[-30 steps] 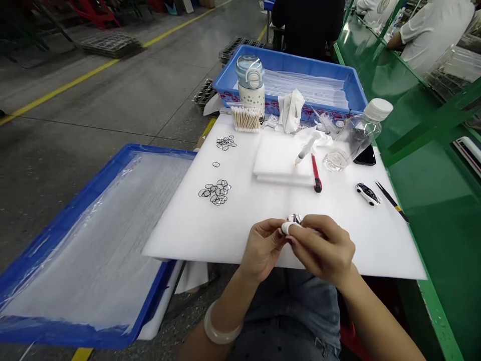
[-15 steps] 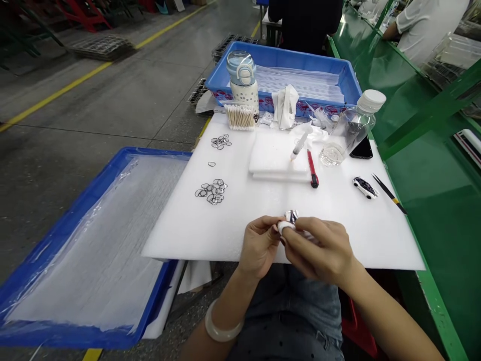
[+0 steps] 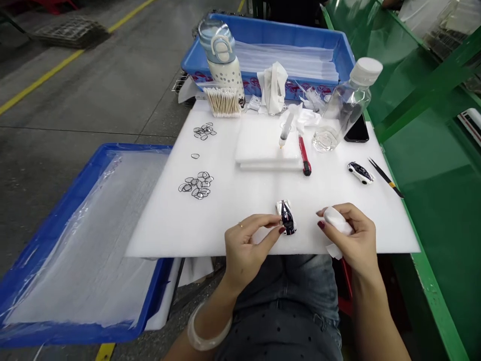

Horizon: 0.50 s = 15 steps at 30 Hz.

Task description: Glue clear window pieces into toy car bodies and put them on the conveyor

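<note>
Inside right hand (image 3: 351, 235), cloth (image 3: 335, 220) half-hidden

Our 2 hands are well apart: left hand (image 3: 248, 248) reaching forward, fingers extended, right hand (image 3: 347, 235) curled inward.

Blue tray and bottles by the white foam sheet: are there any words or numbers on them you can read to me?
No words, numbers or brands can be read.
The pink print on the blue plastic tray is too small and blurred to tell if it has letters.
The white dotted flask and the clear plastic bottle show no readable label.
</note>
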Tool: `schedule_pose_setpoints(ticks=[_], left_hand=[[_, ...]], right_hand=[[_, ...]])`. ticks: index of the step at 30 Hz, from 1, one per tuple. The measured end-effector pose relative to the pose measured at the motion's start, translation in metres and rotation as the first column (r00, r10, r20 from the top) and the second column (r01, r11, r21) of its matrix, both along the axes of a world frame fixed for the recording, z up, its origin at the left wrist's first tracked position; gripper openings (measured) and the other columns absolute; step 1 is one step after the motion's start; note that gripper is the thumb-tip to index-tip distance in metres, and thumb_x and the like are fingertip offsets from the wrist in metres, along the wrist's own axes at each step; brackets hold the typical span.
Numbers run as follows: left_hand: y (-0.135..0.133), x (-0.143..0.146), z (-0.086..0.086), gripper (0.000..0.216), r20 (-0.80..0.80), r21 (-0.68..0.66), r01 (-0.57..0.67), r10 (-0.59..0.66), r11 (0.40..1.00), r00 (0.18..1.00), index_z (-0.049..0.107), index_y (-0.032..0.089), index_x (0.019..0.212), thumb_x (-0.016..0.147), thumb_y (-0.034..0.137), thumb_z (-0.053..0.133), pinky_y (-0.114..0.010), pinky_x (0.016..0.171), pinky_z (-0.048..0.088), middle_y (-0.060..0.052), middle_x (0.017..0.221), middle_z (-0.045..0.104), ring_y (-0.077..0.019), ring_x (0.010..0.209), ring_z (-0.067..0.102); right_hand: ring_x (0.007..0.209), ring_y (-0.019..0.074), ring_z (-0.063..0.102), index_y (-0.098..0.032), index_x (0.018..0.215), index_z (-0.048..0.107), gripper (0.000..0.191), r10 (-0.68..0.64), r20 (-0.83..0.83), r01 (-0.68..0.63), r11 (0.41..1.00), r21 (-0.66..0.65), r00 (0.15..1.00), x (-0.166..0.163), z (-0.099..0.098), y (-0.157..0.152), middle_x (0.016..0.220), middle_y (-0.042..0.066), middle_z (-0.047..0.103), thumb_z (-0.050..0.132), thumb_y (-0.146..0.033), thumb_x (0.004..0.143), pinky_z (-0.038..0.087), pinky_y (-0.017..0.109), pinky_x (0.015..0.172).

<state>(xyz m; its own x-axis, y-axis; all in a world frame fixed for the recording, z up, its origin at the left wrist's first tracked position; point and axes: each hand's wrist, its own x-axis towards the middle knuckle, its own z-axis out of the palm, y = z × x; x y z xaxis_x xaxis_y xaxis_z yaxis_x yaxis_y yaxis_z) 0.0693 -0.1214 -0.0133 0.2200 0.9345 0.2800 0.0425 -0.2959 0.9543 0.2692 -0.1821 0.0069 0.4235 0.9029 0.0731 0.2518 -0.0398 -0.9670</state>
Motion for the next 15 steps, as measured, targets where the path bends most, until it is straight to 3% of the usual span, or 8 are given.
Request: schedule_pose_setpoints(ticks=[3, 6, 10, 15], left_hand=[[-0.004, 0.006, -0.005, 0.017, -0.258, 0.341, -0.031, 0.125, 0.939, 0.958, 0.073, 0.020, 0.098, 0.084, 0.010, 0.072, -0.029, 0.073, 0.059, -0.003, 0.089, 0.074, -0.0153, 0.080, 0.068], [-0.005, 0.013, -0.008, 0.017, -0.351, 0.470, 0.005, 0.182, 0.883, 0.918, 0.071, 0.018, 0.101, 0.086, 0.010, 0.069, -0.029, 0.070, 0.057, -0.004, 0.087, 0.070, -0.0161, 0.079, 0.065], [-0.004, 0.014, -0.008, 0.016, -0.412, 0.447, 0.016, 0.190, 0.894, 0.891, 0.071, 0.017, 0.102, 0.087, 0.013, 0.070, -0.029, 0.072, 0.057, -0.004, 0.088, 0.067, -0.0166, 0.081, 0.065], [-0.001, 0.011, -0.002, 0.024, -0.399, 0.291, -0.018, 0.139, 0.956, 0.906, 0.070, 0.017, 0.107, 0.083, 0.014, 0.074, -0.031, 0.087, 0.058, -0.005, 0.101, 0.069, -0.0173, 0.095, 0.067]], right_hand=[[0.072, 0.0132, 0.061, -0.022, 0.086, 0.066, 0.004, 0.073, 0.022, -0.071, 0.994, -0.079, 0.997, -0.006, 0.004, 0.004, 0.081, 0.000, 0.069, 0.068, -0.023, 0.084, 0.044, 0.022, 0.060], [0.062, 0.0113, 0.054, -0.021, 0.088, 0.062, 0.008, 0.180, 0.154, -0.157, 0.976, -0.153, 0.971, -0.011, 0.006, 0.013, 0.073, -0.002, 0.063, 0.065, -0.028, 0.086, 0.039, 0.022, 0.056], [0.061, 0.0120, 0.054, -0.020, 0.095, 0.061, 0.013, 0.298, 0.328, -0.219, 0.942, -0.256, 0.897, -0.016, 0.005, 0.020, 0.074, -0.001, 0.065, 0.060, -0.032, 0.089, 0.038, 0.024, 0.058], [0.055, 0.0110, 0.051, -0.020, 0.092, 0.061, 0.012, 0.343, 0.398, -0.221, 0.921, -0.319, 0.851, -0.018, 0.006, 0.023, 0.072, -0.002, 0.065, 0.057, -0.031, 0.090, 0.036, 0.025, 0.057]])
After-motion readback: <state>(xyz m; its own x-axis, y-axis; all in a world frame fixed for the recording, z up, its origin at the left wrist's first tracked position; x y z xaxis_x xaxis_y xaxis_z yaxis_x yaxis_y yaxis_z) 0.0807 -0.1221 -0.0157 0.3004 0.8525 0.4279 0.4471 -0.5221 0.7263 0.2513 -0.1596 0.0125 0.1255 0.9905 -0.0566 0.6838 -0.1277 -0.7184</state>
